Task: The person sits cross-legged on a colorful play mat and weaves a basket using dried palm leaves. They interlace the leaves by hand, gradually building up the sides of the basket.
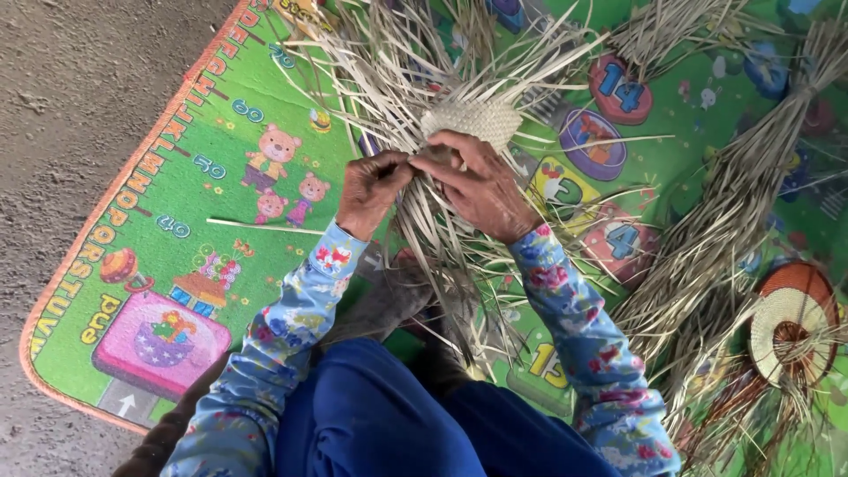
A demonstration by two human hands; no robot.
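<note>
Person seated on a play mat, both hands working a half-woven straw piece. Left hand is curled, fingers pinched tight on a few strands just below the woven patch. Right hand lies flatter over the same bundle, fingertips meeting the left ones at the pinch point, pressing strands down; its fingers are narrow, holding straw, not spread.

The woven patch sits just past the fingertips, a small pale dome, with loose unwoven ends fanning out all around it and trailing back under both palms toward the knees.

Handling, as a judgement: straw looks very light, dry, thin and springy. Likely bends along its length but kinks or splits if folded sharply. Loose ends will splay if released, so grip needs to stay close to the woven edge, not out on the tips. Best hold: pinch single strands right beside the finished weave, other hand pinning the neighbours flat. The woven dome is the stiffest part and could take a whole-hand grip.

Well away from the right fingers: a tied straw bundle and a finished round woven piece with orange rim. Bare concrete floor beyond the mat, far from the left fingers.
</note>
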